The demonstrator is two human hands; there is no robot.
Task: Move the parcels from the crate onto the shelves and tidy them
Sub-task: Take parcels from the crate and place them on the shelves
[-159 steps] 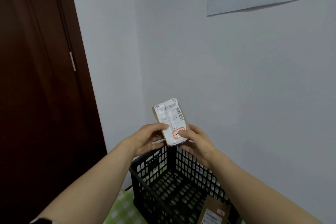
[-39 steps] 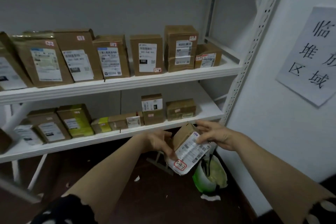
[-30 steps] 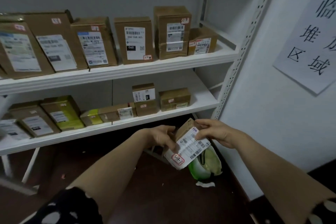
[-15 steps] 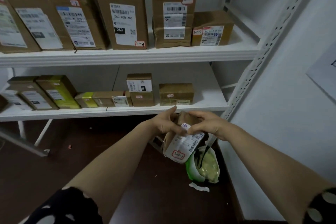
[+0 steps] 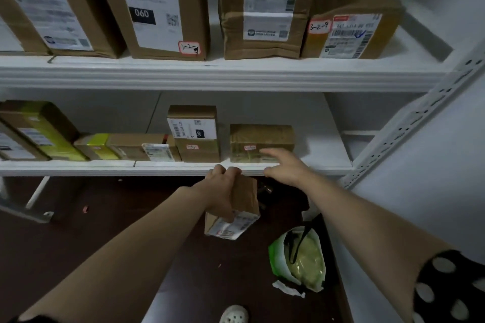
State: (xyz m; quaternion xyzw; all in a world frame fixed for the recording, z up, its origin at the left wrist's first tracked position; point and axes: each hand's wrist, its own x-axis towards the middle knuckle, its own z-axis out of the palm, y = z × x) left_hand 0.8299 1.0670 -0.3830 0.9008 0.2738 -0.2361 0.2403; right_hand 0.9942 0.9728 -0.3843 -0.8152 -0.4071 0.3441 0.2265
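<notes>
Nearest, the toe of a pale shoe (image 5: 233,315) is cut off by the bottom edge. A green bag (image 5: 301,262) lies on the dark floor (image 5: 105,233) to the right. Above the floor, just below the lip of the lower shelf (image 5: 105,167), the left hand (image 5: 220,193) grips a small brown parcel (image 5: 242,207) from its left side, fingers curled over its far end. The parcel's long axis runs near to far and is tilted, with the labelled end pointing near and down. The label is too blurred to read. The right hand (image 5: 284,169) holds nothing. Its forefinger stretches toward a squat brown box (image 5: 262,139) on that shelf; contact is unclear and its other fingers are hidden. Farther, the upper shelf (image 5: 210,75) carries taller boxes (image 5: 162,2), their tops cropped.
</notes>
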